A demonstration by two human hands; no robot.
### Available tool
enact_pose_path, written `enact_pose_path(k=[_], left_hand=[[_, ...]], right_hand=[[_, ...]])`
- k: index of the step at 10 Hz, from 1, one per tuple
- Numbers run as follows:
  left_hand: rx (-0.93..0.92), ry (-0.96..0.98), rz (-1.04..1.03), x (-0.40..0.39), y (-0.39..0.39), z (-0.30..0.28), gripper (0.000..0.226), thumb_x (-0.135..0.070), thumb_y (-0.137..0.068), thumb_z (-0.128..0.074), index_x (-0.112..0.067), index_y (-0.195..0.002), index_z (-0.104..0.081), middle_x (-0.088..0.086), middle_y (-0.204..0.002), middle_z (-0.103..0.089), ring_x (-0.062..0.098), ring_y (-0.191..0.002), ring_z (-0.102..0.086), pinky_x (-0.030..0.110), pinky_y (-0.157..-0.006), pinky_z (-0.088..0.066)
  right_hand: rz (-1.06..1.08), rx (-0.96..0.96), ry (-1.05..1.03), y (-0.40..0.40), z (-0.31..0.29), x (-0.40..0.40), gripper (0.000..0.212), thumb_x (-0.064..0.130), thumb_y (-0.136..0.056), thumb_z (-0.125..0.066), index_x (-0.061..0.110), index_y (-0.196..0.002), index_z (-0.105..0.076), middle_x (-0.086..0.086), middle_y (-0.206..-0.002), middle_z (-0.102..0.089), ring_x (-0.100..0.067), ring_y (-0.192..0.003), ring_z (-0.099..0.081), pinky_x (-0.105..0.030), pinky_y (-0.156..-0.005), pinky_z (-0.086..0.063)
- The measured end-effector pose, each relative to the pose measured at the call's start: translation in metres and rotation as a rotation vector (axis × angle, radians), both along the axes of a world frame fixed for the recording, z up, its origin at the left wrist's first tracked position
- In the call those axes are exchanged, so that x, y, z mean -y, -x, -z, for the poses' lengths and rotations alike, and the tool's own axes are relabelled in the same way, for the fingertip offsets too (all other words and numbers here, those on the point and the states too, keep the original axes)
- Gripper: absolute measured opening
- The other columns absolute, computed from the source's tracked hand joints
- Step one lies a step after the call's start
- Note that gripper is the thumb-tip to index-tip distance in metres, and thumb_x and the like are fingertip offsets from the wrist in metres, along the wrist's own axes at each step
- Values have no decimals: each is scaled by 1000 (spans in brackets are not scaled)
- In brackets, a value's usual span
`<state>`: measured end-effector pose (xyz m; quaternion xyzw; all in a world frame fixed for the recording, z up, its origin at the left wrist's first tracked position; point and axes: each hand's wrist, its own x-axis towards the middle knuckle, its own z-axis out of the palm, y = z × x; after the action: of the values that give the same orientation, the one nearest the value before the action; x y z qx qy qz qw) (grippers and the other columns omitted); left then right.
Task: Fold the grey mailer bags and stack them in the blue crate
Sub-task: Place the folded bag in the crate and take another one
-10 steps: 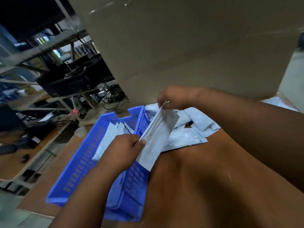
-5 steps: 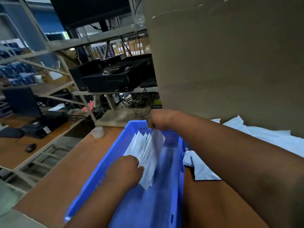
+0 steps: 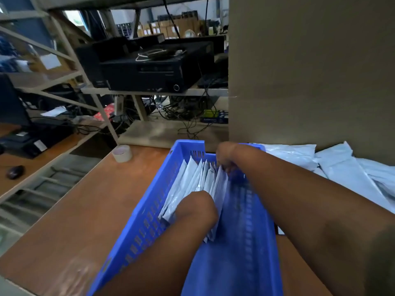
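- Blue crate (image 3: 149,218): slotted plastic, lying on a brown wooden table (image 3: 85,210); both forearms reach into it.
- Folded mailer bags (image 3: 192,180): a row of pale grey bags standing on edge along the crate's left wall, directly between the two hands.
- Left hand (image 3: 197,208): inside the crate, pressed against the near end of the row; fingers hidden behind the bags, so its grip cannot be told.
- Right hand (image 3: 226,155): at the far end of the row, fingers curled closed on the top edge of the rightmost folded bag.
- Right forearm: crosses over the crate's right wall and hides part of it.
- Unfolded mailer bags (image 3: 333,167): a loose heap on the table to the right of the right hand, outside the crate.
- Cardboard box (image 3: 310,71): tall plain face just beyond the right hand, behind the heap.
- Tape roll (image 3: 122,153): on the table, left of the right hand and apart from the crate.
- Black desktop computer (image 3: 145,73): on a metal shelf (image 3: 136,91) well beyond both hands, with tangled cables beneath.
- Computer mouse (image 3: 15,171): on a lower desk far left of the left hand.
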<state>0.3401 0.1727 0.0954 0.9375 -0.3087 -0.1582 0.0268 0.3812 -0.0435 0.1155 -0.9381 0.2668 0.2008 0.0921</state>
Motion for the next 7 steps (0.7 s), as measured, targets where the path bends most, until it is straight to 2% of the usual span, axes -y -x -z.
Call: enact_pose_path(k=[1, 2, 3, 4, 5, 6, 7], left_hand=[[-33, -64, 5, 2, 0, 11, 38, -16, -81, -77, -15, -119, -71, 5, -124, -69, 30, -115, -70, 39, -92, -60], [21, -56, 35, 1, -2, 11, 35, -17, -84, -72, -18, -119, -71, 5, -123, -69, 29, -114, -70, 39, -92, -60], [60, -19, 48, 0, -5, 13, 29, -21, -88, -66, -20, -117, -70, 3, -121, -68, 27, -113, -70, 35, -89, -57], [65, 8, 46, -3, -6, 11, 20, -28, -88, -67, -23, -107, -67, 1, -117, -68, 27, -109, -70, 33, -82, -54], [86, 45, 52, -7, -7, 9, 25, -45, -90, -66, -23, -100, -63, 1, -116, -68, 28, -109, -69, 33, -77, -49], [235, 93, 104, -13, -1, -2, 43, -58, -95, -57, -19, -111, -67, 4, -116, -69, 30, -110, -69, 36, -81, -51], [347, 166, 237, -14, 16, -17, 37, -58, -98, -52, -22, -97, -60, 3, -105, -69, 29, -103, -68, 37, -73, -45]], right_hand=[[104, 110, -128, -6, 13, -13, 19, 13, -91, -71, 12, -111, -70, -10, -101, -77, -25, -91, -77, -43, -88, -64], [186, 165, -213, -6, 21, -19, 33, 10, -88, -70, 7, -121, -70, -13, -103, -76, -29, -92, -77, -49, -86, -65], [196, 165, -273, -1, 11, -24, 37, 6, -90, -69, 6, -127, -68, -13, -104, -75, -31, -88, -77, -49, -84, -65], [197, 166, -304, 9, -6, -23, 40, 2, -101, -53, 3, -141, -55, -12, -83, -61, -23, -58, -58, -33, -58, -54], [176, 253, -258, 36, -28, -26, 35, 24, -104, -60, 23, -139, -57, -10, -103, -72, -21, -69, -68, -26, -60, -51], [17, 462, 4, 104, -40, -30, 40, 40, -98, -65, 33, -137, -62, 4, -122, -73, -21, -108, -67, -33, -86, -53], [55, 720, -7, 189, -30, -37, 32, 42, -97, -62, 36, -128, -67, 13, -112, -74, -14, -105, -67, -38, -90, -56]])
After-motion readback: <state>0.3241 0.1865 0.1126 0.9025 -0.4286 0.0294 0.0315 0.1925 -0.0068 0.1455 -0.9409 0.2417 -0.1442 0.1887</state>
